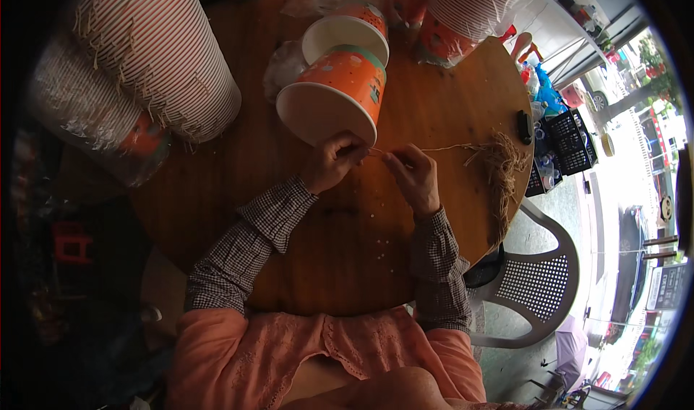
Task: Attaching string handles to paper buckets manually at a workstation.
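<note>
An orange paper bucket point(354, 81) with a white rim lies on its side on the round wooden table, its mouth toward me. My left hand point(334, 163) is closed at the bucket's lower rim, pinching a thin strand of twine point(444, 148). Beside it to the right, my right hand point(416, 177) pinches the same strand between thumb and fingertips. From there the twine runs right to a loose tan bundle point(506, 164) at the table's edge. Behind the first bucket lies a second paper bucket point(334, 37), partly hidden. Where the strand meets the rim is too small to make out.
Tall stacks of nested paper buckets point(170, 56) stand at the left, with strands of twine hanging on them. Another plastic-wrapped stack point(463, 19) is at the far right. A small black object point(524, 126), black crates point(567, 146) and a grey plastic chair point(531, 287) are on the right.
</note>
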A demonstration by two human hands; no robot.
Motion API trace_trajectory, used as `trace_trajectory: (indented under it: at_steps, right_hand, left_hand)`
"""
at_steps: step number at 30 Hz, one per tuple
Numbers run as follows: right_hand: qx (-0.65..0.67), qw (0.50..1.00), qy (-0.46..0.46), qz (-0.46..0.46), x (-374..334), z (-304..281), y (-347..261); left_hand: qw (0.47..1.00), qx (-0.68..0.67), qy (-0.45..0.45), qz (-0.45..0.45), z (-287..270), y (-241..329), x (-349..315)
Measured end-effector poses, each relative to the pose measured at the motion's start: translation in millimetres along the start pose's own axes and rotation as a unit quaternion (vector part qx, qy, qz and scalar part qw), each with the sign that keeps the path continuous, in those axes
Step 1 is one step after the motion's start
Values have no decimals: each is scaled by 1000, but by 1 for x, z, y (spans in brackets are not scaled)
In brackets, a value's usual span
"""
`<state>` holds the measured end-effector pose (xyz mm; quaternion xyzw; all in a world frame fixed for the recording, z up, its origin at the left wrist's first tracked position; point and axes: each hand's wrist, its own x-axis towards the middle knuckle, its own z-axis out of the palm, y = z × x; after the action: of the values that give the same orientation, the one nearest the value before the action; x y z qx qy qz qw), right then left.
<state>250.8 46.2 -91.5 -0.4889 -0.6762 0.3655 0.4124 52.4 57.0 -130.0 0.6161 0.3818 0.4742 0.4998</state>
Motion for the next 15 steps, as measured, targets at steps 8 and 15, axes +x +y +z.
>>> trace_trajectory:
  at_steps: [8, 15]
  right_hand:
    - [107, 982, -73, 139, -2, 0, -5]
    - [230, 966, -5, 115, -3, 10, -1]
  left_hand:
    - [997, -75, 17, 31, 3, 0, -3]
    - [998, -42, -4, 52, 5, 4, -2]
